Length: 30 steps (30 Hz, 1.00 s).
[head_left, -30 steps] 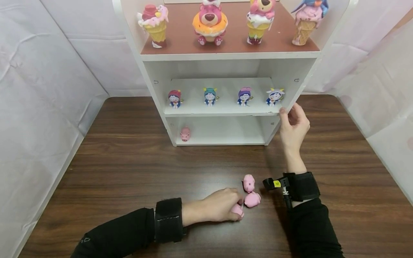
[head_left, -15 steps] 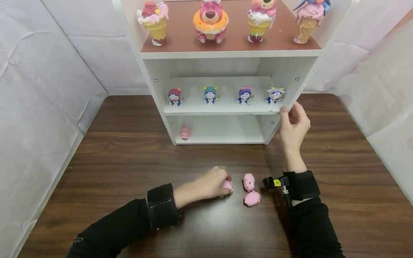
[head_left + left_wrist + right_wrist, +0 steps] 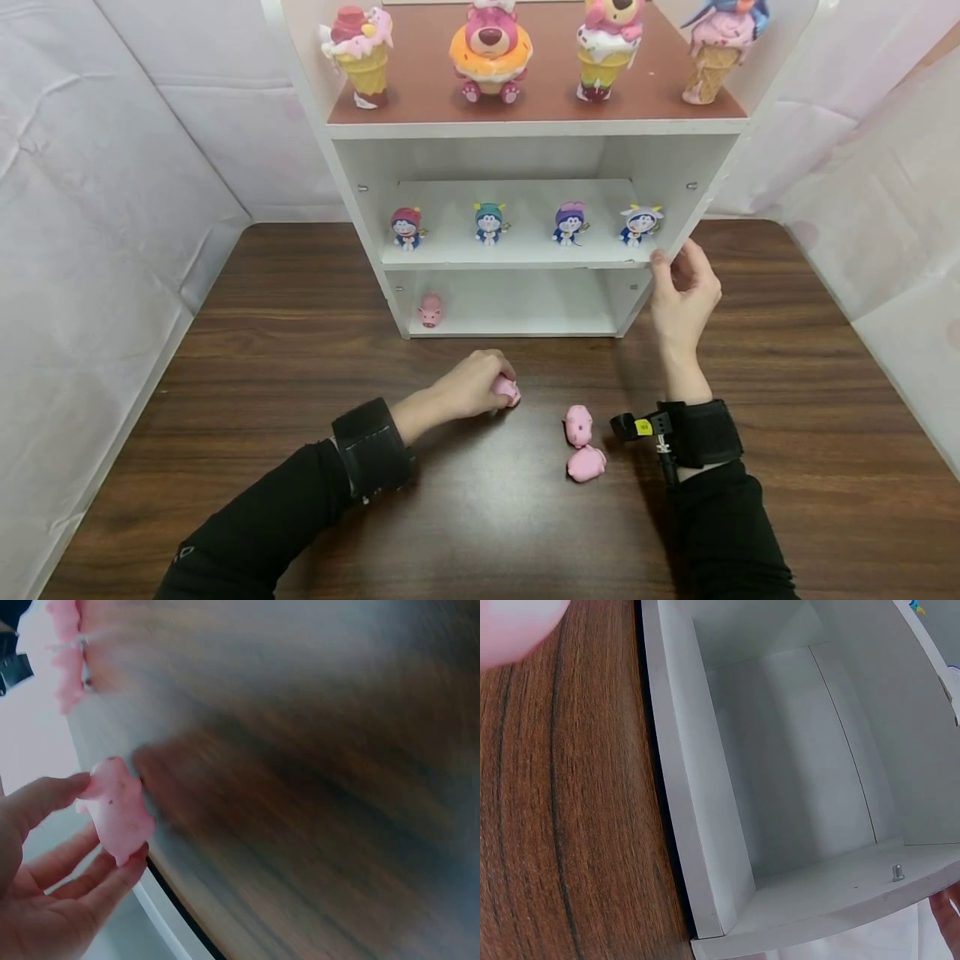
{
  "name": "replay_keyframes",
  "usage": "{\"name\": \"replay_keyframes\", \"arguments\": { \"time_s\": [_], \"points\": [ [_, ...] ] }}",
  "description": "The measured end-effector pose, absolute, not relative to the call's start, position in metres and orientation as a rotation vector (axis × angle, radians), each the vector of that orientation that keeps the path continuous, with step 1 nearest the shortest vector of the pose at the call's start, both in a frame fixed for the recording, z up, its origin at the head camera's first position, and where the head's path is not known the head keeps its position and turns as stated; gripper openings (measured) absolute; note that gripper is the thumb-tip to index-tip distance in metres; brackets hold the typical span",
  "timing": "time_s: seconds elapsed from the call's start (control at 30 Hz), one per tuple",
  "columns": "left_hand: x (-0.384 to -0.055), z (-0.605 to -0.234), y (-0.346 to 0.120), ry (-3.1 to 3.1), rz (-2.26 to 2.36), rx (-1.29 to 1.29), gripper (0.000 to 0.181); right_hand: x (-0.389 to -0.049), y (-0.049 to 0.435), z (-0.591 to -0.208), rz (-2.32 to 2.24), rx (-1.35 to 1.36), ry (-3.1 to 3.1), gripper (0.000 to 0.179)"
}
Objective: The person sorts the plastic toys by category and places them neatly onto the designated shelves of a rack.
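My left hand pinches a small pink pig figurine between thumb and fingers, in front of the white shelf unit. The left wrist view shows the same pig figurine gripped by its ends. Two more pink pigs lie on the table to the right, one pig behind the other pig. Another pig stands at the left of the bottom shelf. My right hand holds the right side panel's front edge, its thumb at the middle shelf's height.
Several small blue figurines stand in a row on the middle shelf. Larger ice-cream and bear figures stand on the brown upper level. White cloth hangs around the dark wooden table.
My left hand has carried the gripped pig away from the two loose pigs, leftward and toward the shelf unit. My right hand stays at the side panel.
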State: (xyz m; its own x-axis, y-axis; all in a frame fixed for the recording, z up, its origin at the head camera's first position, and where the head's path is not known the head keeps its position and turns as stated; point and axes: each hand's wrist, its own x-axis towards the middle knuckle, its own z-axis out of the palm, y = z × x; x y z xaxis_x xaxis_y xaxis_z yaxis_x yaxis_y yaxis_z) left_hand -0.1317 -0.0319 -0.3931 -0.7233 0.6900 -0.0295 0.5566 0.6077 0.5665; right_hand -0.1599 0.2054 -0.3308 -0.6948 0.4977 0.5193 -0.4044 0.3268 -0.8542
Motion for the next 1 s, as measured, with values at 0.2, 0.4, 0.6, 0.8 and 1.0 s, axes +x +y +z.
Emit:
{"name": "replay_keyframes", "arguments": {
  "time_s": [0.2, 0.4, 0.6, 0.8, 1.0],
  "points": [
    [-0.14, -0.391, -0.036, 2.499, 0.68, 1.072, 0.026, -0.161, 0.206, -0.331, 1.488, -0.079, -1.81, 0.024],
    [-0.138, -0.385, -0.037, 2.515, 0.55, 1.097, 0.026, -0.16, 0.206, -0.332, 1.486, -0.079, -1.813, 0.024],
    [-0.125, -0.379, -0.032, 2.775, 0.495, 0.958, 0.032, -0.16, 0.206, -0.331, 1.474, -0.079, -1.821, 0.024],
    [-0.113, -0.377, -0.024, 2.916, 0.409, 0.826, 0.033, -0.16, 0.206, -0.332, 1.476, -0.08, -1.818, 0.024],
    [-0.108, -0.381, -0.017, 2.926, 0.365, 0.757, 0.031, -0.16, 0.206, -0.332, 1.471, -0.087, -1.82, 0.024]
  ]
}}
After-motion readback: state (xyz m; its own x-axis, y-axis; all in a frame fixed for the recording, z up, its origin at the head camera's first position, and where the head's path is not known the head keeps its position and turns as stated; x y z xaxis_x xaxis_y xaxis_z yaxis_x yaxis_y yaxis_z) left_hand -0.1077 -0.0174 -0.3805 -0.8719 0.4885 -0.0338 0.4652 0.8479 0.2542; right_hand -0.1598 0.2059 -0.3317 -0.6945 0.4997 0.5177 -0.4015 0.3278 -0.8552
